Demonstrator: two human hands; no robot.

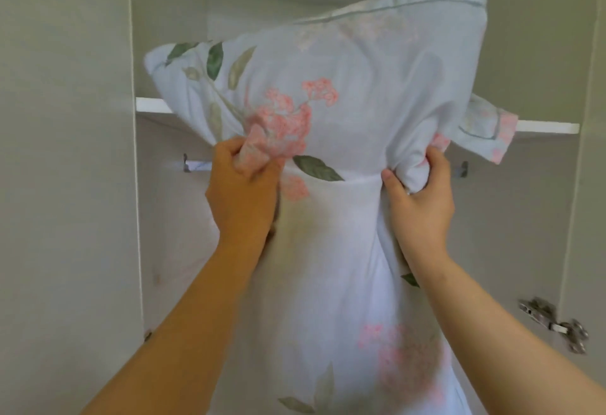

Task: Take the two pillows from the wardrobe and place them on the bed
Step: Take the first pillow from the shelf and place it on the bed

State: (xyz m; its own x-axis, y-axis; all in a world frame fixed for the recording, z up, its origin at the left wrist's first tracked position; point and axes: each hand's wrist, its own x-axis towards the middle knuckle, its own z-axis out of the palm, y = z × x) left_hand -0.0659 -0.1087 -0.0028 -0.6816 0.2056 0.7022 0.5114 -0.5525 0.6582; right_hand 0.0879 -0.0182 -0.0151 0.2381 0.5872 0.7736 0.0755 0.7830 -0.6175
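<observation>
Pillow before shelf — rail below.

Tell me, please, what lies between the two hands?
In the head view, only cloth of the floral pillow spans between the left hand and the right hand; each grips a bunch of it.

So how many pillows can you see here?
2: the upper pillow, half off the shelf, gripped by left hand and right hand; the lower pillow hangs beneath, between the arms. Others may be hidden.
</observation>
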